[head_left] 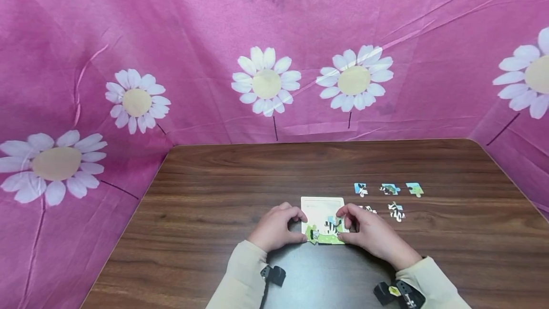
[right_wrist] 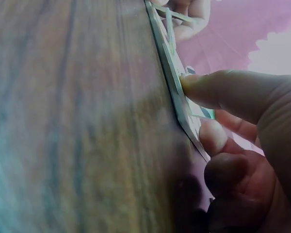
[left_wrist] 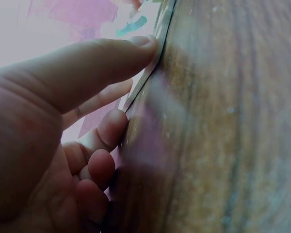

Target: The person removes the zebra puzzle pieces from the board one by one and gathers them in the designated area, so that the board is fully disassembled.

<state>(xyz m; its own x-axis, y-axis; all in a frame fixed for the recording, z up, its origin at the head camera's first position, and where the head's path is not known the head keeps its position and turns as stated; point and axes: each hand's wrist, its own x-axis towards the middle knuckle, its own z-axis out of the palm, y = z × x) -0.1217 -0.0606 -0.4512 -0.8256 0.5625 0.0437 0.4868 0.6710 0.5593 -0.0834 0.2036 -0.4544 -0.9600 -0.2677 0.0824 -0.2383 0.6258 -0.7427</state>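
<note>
A small square jigsaw puzzle board with a pale frame lies between both hands. Its lower part carries a zebra piece and green pieces; one piece at the lower left sits askew over the front edge. My left hand grips the board's left side, thumb at the near corner and forefinger farther up. On the opposite side my right hand holds the board, thumb low and forefinger higher. In the right wrist view, the right thumb presses the board's edge and a piece stands up beyond it.
Several loose puzzle pieces lie behind and right of the board, among them a green one and a black-and-white one. Another piece is partly covered by the right hand. A pink flowered cloth rises behind the wooden table.
</note>
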